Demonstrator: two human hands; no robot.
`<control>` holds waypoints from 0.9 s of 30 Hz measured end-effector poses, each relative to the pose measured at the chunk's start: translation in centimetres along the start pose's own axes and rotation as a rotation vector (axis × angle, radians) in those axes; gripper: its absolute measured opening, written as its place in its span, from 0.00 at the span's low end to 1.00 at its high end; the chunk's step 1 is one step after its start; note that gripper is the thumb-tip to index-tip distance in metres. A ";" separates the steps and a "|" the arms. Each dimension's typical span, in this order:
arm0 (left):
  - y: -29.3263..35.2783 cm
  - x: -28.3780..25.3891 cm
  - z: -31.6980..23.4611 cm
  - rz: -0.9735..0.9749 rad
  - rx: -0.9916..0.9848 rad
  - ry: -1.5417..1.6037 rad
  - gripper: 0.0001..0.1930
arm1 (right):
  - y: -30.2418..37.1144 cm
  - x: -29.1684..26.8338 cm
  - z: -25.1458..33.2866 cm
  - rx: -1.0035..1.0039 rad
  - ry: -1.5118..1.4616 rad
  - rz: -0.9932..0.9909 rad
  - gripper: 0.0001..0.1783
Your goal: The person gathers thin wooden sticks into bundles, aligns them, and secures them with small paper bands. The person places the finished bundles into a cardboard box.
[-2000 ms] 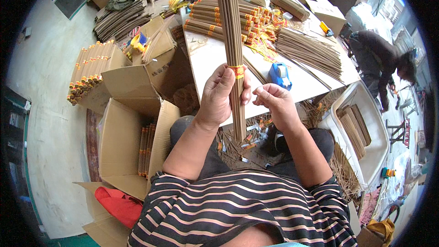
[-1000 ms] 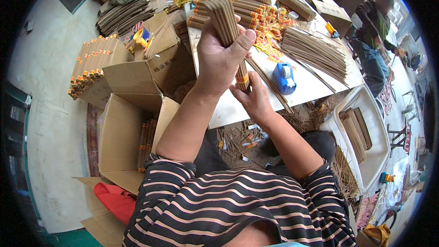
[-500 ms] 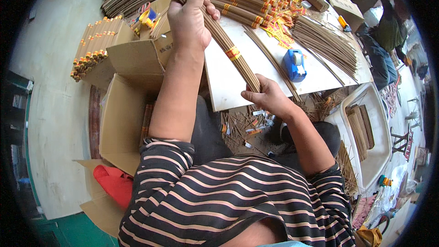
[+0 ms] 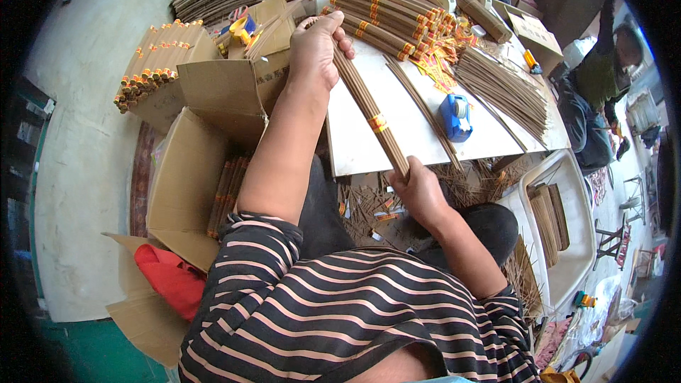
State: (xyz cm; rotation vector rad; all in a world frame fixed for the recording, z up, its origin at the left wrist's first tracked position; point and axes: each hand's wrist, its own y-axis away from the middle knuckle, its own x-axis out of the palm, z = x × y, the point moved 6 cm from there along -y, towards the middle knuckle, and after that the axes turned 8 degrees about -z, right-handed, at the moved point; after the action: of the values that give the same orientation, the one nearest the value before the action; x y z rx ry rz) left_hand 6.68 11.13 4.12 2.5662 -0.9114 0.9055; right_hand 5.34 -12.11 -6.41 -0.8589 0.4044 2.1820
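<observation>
A bundle of brown incense sticks (image 4: 362, 96) slants across in front of me, over the near edge of the white table. A red and yellow paper band (image 4: 377, 123) goes round its middle. My left hand (image 4: 316, 51) is closed round the far upper end, which its fingers cover. My right hand (image 4: 420, 193) grips the near lower end, thumb on top. Beyond the left hand, banded bundles (image 4: 386, 10) lie stacked on the table. A blue tape dispenser (image 4: 455, 118) stands to the right of the held bundle, beside some loose sticks (image 4: 424, 110).
An open cardboard box (image 4: 186, 184) with banded bundles inside stands at my left. More bundles (image 4: 159, 57) are piled behind it. Loose sticks (image 4: 504, 89) and paper bands (image 4: 434, 71) lie on the table (image 4: 355, 145). A white tub (image 4: 576, 241) is at right; other people work beyond.
The bundle and both hands have come nearer to my body. Its far end, which stuck out past my left hand before, is now inside that hand. The whole view has shifted slightly.
</observation>
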 end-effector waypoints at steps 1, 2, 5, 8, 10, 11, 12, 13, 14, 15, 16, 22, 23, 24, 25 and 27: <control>0.2 0.1 -0.1 0.054 -0.052 0.042 0.10 | 0.6 0.3 0.2 0.011 -0.186 0.111 0.14; 0.3 0.3 -0.4 0.121 -0.072 0.087 0.11 | 1.3 0.4 0.7 0.022 -0.371 0.224 0.13; 1.3 1.1 -0.6 0.196 -0.061 0.107 0.12 | 1.5 0.1 0.2 0.068 -0.251 0.180 0.13; 3.3 2.3 -1.0 0.187 0.060 0.056 0.13 | 0.5 -0.5 -0.4 0.007 -0.116 0.125 0.18; 5.2 3.7 -2.5 0.214 0.138 0.054 0.12 | -0.2 -1.0 -0.3 -0.034 -0.111 0.189 0.20; 6.0 4.6 -3.4 0.246 0.181 0.049 0.12 | -0.9 -1.7 0.0 -0.141 -0.186 0.163 0.32; 6.8 5.6 -3.9 0.283 0.220 0.045 0.11 | -1.8 -2.6 0.6 -0.212 -0.237 0.076 0.38; 7.7 6.5 -4.5 0.317 0.295 -0.006 0.11 | -2.5 -4.0 2.3 -0.302 -0.218 -0.047 0.38; 8.7 7.3 -4.9 0.293 0.332 -0.044 0.11 | -2.9 -5.5 4.4 -0.392 -0.198 -0.170 0.39; 9.4 7.9 -4.9 0.338 0.377 -0.068 0.11 | -3.3 -6.2 5.8 -0.380 -0.294 -0.175 0.39; 9.8 8.6 -4.9 0.382 0.423 -0.092 0.11 | -3.9 -6.6 6.7 -0.368 -0.390 -0.179 0.39; 7.4 6.8 -0.1 0.367 0.405 -0.379 0.12 | -6.0 -4.9 6.3 -0.308 -0.413 -0.206 0.35; 7.2 6.7 -0.4 0.348 0.474 -0.418 0.13 | -6.1 -4.9 6.4 -0.323 -0.429 -0.189 0.37; 7.5 6.8 -0.7 0.326 0.540 -0.453 0.13 | -6.2 -4.8 6.3 -0.335 -0.441 -0.170 0.39; 7.8 7.3 -0.5 0.382 0.493 -0.408 0.15 | -6.7 -5.0 6.1 -0.429 -0.423 -0.223 0.35; 8.9 8.2 -0.5 0.449 0.428 -0.338 0.16 | -7.1 -4.7 5.8 -0.383 -0.632 -0.103 0.28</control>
State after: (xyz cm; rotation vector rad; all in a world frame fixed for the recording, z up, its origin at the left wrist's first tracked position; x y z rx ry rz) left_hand 5.72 0.68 10.06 2.9980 -1.5912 0.8623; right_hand 10.31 -6.80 0.90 -0.3239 -0.3682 2.3214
